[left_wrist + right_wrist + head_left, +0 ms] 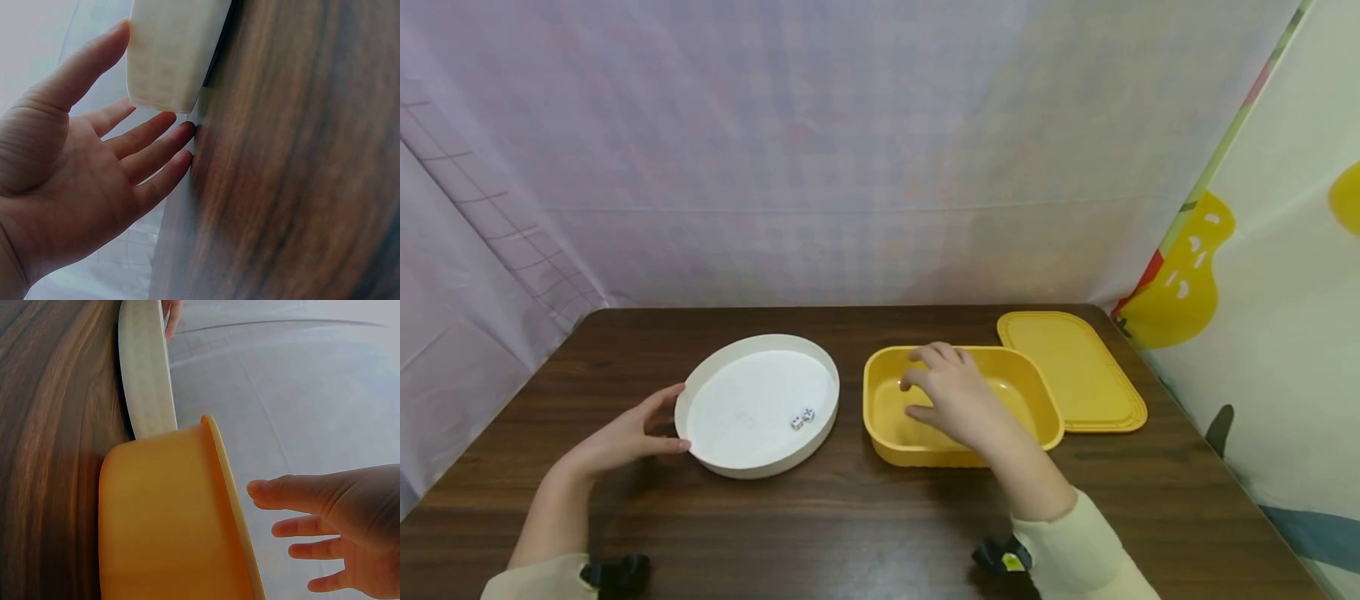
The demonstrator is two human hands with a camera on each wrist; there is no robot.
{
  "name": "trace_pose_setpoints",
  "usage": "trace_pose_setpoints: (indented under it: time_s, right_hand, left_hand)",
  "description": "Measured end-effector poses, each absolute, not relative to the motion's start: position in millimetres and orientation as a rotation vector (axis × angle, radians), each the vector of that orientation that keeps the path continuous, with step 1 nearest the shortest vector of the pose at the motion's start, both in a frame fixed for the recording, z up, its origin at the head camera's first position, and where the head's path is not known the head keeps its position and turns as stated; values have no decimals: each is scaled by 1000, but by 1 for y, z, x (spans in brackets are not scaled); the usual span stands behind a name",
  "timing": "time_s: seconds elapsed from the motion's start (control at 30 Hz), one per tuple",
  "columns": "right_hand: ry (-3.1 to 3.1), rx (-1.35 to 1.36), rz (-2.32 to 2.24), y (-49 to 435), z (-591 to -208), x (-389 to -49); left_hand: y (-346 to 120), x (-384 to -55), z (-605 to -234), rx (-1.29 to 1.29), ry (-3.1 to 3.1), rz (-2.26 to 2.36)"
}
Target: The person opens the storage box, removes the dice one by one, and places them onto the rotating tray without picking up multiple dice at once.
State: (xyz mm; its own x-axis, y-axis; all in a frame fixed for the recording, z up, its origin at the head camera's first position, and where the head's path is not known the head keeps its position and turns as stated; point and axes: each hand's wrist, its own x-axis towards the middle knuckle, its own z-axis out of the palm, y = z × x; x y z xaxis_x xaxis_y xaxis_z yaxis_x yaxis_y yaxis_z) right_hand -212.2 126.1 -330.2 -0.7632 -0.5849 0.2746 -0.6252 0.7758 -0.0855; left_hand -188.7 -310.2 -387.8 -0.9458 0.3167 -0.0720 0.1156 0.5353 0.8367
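A round white tray [730, 433] with a low wall stands on the left part of the table, and two small white dice [802, 418] lie in it, right of its middle. My left hand [621, 437] touches the tray's left side with spread fingers; in the left wrist view the thumb and fingertips meet the pale tray wall [169, 62]. Over a yellow rectangular tub [925, 457] hovers my right hand [958, 396], fingers loosely bent and nothing held. The right wrist view has this hand [337, 525] beside and above the tub's rim, apart from it.
Behind and right of the tub lies a flat yellow lid [1078, 375]. Everything rests on a dark wooden table [820, 533]. A pale curtain [820, 150] hangs along the table's back edge, and a patterned cloth [1262, 350] hangs at the right.
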Motion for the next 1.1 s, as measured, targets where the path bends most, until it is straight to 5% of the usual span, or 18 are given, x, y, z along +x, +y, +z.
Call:
trace_pose_setpoints:
  time_s: [1.1]
  right_hand:
    - [-2796, 855, 205, 177, -344, -219]
  left_hand:
    - [-311, -188, -388, 360, 2570, 1371]
